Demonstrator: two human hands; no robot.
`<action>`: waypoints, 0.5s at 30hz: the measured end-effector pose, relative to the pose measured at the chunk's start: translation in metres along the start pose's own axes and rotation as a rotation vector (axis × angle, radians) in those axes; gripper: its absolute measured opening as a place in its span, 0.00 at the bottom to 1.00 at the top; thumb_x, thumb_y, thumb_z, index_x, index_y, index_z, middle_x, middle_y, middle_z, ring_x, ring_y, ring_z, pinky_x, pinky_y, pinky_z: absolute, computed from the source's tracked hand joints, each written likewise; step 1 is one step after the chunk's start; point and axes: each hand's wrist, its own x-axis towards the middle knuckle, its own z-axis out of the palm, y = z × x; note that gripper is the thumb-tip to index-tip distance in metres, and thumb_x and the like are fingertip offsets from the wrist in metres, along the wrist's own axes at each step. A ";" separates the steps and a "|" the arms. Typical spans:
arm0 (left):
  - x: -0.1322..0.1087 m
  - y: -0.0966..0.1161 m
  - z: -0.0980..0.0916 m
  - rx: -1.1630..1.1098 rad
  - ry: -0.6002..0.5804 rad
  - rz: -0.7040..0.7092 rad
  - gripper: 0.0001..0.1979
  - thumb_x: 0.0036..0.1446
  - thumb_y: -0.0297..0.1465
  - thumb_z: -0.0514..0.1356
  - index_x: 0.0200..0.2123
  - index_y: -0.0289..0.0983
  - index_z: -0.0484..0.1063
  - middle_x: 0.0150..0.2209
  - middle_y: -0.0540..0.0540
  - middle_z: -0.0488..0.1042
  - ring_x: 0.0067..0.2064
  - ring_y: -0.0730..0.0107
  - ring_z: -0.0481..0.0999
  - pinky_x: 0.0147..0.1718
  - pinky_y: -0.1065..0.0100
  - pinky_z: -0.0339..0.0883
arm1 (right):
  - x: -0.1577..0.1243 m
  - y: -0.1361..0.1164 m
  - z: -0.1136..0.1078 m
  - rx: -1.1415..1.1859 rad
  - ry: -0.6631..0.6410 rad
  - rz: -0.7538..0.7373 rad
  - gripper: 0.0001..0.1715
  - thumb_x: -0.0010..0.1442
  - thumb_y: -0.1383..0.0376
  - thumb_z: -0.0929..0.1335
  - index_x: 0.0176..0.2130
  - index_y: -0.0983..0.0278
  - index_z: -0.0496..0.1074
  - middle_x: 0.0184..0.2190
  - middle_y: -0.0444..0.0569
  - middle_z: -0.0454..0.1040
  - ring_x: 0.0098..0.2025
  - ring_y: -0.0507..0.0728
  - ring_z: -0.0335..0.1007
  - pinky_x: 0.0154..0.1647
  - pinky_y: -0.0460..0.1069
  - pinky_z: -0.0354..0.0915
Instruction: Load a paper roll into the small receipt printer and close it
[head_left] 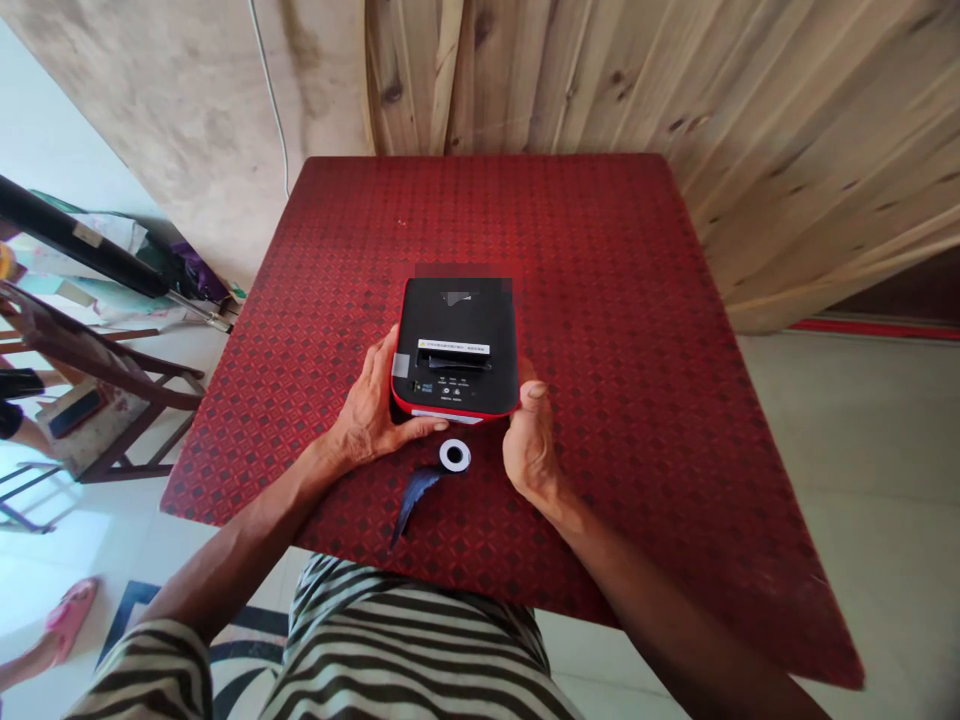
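At the centre of the frame we see a black device (455, 325) with red sides, clasped between two hands. The left hand (366, 408) wraps its left edge, thumb along the front; the right hand (532, 440) grips its right front corner. Just below, a white roll (444, 456) and dark strip (414, 495) lie on the red table (622, 380).

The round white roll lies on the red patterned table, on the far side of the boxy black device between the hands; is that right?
No: the head view shows the round white roll on the near side of the boxy black device. The rest is right.
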 end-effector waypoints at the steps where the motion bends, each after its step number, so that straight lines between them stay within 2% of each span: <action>1: 0.000 0.000 0.001 0.006 0.007 0.003 0.62 0.56 0.62 0.67 0.79 0.42 0.37 0.72 0.29 0.60 0.72 0.40 0.65 0.68 0.37 0.69 | 0.000 -0.001 0.001 0.040 0.016 0.028 0.41 0.75 0.37 0.50 0.66 0.53 0.71 0.62 0.54 0.76 0.64 0.66 0.73 0.66 0.66 0.68; 5: -0.001 -0.004 0.003 0.029 0.033 0.038 0.60 0.57 0.62 0.66 0.78 0.40 0.40 0.72 0.28 0.61 0.71 0.41 0.66 0.67 0.38 0.70 | 0.001 -0.006 0.004 0.147 0.066 0.112 0.43 0.71 0.31 0.54 0.63 0.53 0.75 0.62 0.53 0.78 0.63 0.67 0.74 0.67 0.67 0.67; 11: 0.000 -0.005 0.001 0.035 0.023 0.048 0.61 0.57 0.62 0.66 0.78 0.40 0.39 0.72 0.28 0.62 0.71 0.42 0.67 0.66 0.40 0.71 | -0.004 -0.007 0.005 0.130 0.076 0.155 0.44 0.71 0.31 0.54 0.64 0.53 0.74 0.62 0.53 0.78 0.64 0.66 0.73 0.69 0.66 0.66; 15: -0.001 -0.003 0.000 0.021 0.010 0.029 0.60 0.57 0.61 0.68 0.78 0.39 0.42 0.72 0.29 0.62 0.72 0.42 0.66 0.68 0.40 0.70 | -0.008 -0.006 0.006 0.152 0.091 0.199 0.46 0.70 0.30 0.54 0.64 0.55 0.74 0.63 0.55 0.77 0.64 0.67 0.74 0.69 0.67 0.66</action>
